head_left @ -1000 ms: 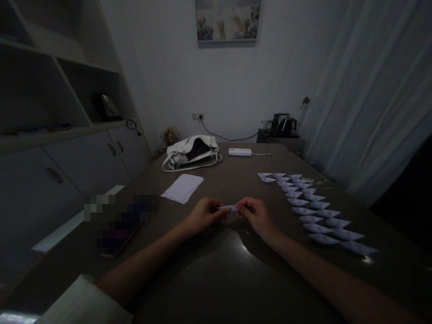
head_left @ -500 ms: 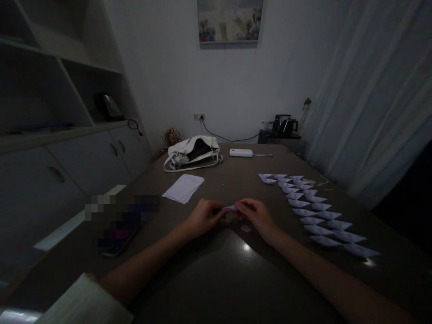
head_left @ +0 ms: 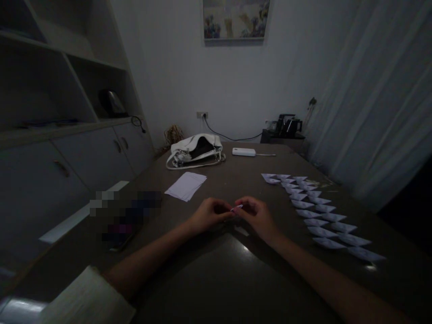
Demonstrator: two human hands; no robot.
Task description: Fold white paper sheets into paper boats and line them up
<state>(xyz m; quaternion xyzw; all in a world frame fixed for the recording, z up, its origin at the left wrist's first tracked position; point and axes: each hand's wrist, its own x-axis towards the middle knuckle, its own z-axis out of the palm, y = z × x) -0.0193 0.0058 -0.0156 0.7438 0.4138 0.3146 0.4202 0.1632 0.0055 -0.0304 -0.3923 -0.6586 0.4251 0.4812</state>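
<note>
Between my two hands is a small piece of folded white paper [head_left: 237, 207], mostly covered by fingers. My left hand [head_left: 209, 213] pinches it from the left with thumb and fingertips. My right hand [head_left: 258, 218] grips its other side, fingers curled around behind it. Both hands are just above the dark table [head_left: 216, 270]. To the right stand several folded paper boats [head_left: 312, 222] in two slanting rows. A stack of white paper sheets [head_left: 186, 186] lies beyond my left hand.
A white handbag [head_left: 195, 150] sits at the far side, with a white power bank [head_left: 243, 152] and its short cable to the right. A blurred-out phone [head_left: 128, 225] lies left. Kettles [head_left: 290, 127] stand on a low cabinet behind the table.
My fingers have shifted on the folded paper, and it is now tilted and more covered. The whole view has moved slightly, so things appear a little further right.
</note>
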